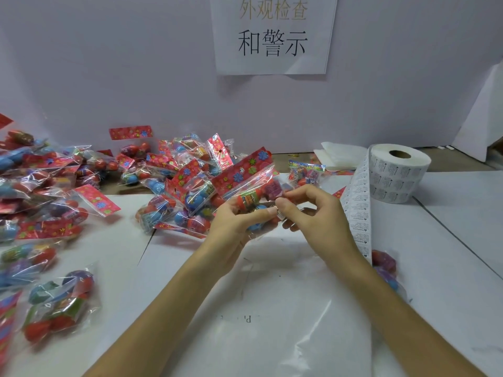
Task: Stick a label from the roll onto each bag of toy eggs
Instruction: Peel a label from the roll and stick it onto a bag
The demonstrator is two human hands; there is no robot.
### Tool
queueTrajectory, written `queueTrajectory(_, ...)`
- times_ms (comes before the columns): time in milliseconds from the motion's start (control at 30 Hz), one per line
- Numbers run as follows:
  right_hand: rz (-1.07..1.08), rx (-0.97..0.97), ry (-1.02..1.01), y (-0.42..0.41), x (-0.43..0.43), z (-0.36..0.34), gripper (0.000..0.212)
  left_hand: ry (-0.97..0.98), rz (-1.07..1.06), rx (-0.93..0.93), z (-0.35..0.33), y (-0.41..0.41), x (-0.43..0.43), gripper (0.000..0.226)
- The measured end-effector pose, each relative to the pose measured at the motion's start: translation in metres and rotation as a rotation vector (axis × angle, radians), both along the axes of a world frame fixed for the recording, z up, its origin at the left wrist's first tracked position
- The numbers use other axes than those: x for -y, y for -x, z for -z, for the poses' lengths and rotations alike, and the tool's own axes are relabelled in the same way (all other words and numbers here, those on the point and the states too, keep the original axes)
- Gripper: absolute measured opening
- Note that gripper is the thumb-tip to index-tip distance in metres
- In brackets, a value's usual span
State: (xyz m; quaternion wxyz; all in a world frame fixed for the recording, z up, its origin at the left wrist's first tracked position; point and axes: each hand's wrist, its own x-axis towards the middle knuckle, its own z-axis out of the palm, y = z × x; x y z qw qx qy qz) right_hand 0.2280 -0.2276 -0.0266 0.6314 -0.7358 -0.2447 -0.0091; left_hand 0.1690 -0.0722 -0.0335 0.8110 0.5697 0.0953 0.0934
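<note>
My left hand (234, 221) grips a clear bag of toy eggs (250, 183) with a red flowered header, held above the table centre. My right hand (307, 210) pinches a small white label (280, 214) against the bag's lower part, thumb on top. The label roll (394, 172) stands at the right, and its printed strip (356, 210) hangs down behind my right wrist. A heap of egg bags (174, 180) lies behind my hands, and more bags (43, 202) cover the left side.
A paper sign (272, 34) hangs on the white back wall. Folded clear plastic (337, 156) sits behind the roll. One egg bag (386, 265) lies at the right under the strip. White sheets (272, 308) cover the table in front of me.
</note>
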Motion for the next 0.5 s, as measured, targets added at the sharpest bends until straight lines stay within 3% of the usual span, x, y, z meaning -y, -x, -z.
queueTrajectory(100, -0.067, -0.070, -0.047, -0.0024, 0.0028, -0.0031, 0.012, 0.047, 0.035, -0.016, -0.0033, 0.0010, -0.0017, 0.057)
queueTrajectory(200, -0.110, -0.155, -0.105, -0.0050, 0.0062, -0.0074, 0.019, 0.117, 0.095, -0.026, -0.0061, 0.0011, -0.0032, 0.053)
queueTrajectory(500, -0.118, -0.085, -0.042, -0.0050, 0.0077, -0.0071, 0.014, 0.023, 0.101, -0.011, -0.0036, 0.0018, -0.0056, 0.059)
